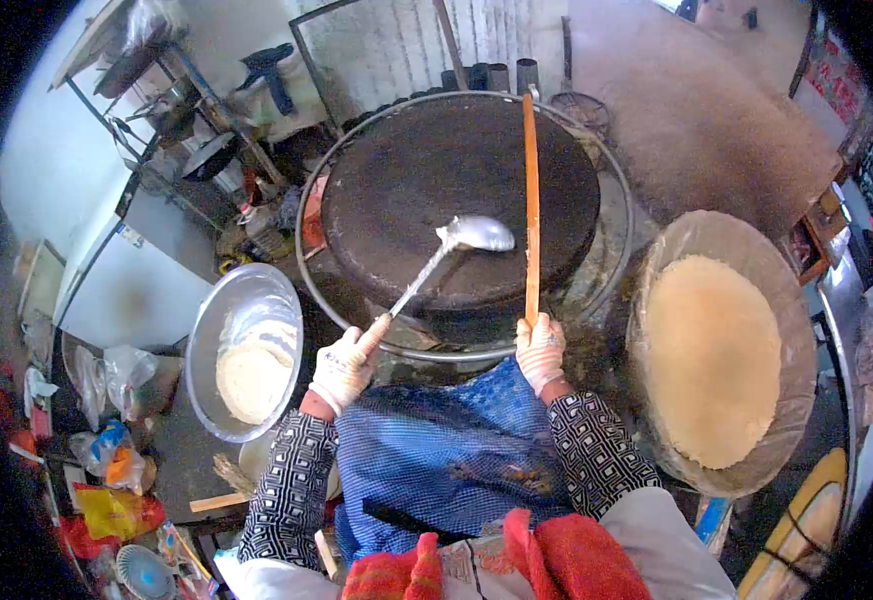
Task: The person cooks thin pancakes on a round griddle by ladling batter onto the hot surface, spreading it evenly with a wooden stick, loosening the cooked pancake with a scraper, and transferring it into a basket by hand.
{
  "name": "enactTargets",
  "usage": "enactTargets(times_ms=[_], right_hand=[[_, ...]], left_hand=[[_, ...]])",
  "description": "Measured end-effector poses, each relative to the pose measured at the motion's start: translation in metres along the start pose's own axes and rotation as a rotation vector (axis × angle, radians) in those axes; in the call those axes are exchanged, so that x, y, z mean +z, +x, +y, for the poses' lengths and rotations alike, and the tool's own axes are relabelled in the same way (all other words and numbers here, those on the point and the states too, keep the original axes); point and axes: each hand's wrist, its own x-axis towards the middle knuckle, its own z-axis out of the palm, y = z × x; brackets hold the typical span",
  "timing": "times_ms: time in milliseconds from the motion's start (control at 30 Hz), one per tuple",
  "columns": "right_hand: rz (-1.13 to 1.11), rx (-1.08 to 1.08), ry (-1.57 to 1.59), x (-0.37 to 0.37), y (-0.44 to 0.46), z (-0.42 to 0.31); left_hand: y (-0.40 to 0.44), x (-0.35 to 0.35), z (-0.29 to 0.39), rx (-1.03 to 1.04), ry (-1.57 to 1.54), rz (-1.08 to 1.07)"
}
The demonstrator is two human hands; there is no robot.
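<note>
My left hand (345, 366), in a whitish glove, is closed round the handle of a metal ladle (481, 233). White batter coats the ladle's bowl and part of its handle, and the bowl is over the dark round griddle (397, 190). In my right hand (541, 350), also gloved, is the lower end of a long flat wooden stick (532, 200). That stick reaches across the right part of the griddle to its far rim. To the left of my left hand stands a metal basin (202, 345) with pale batter (255, 380) in it.
A large plastic-lined tub (802, 400) of pale, grainy material (717, 360) stands at the right. A metal ring (307, 270) encircles the griddle. Shelving with pans (210, 157) is at the back left. Plastic bags (122, 380) and a blue round brush or basket (145, 573) lie at the lower left.
</note>
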Motion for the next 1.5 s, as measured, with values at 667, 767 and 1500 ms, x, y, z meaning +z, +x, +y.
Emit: enactTargets(times_ms=[667, 767, 1500], right_hand=[[-0.046, 0.124, 0.789, -0.093, 0.029, -0.060], [-0.180, 0.362, 0.829, -0.153, 0.030, -0.081], [-0.449, -0.279, -0.858, -0.100, 0.062, -0.075]], left_hand=[[-0.034, 0.016, 0.019, -0.241, -0.502, 0.749], [-0.104, 0.011, -0.033, -0.476, -0.551, 0.714], [-0.023, 0.073, 0.109, -0.073, 0.027, -0.009]])
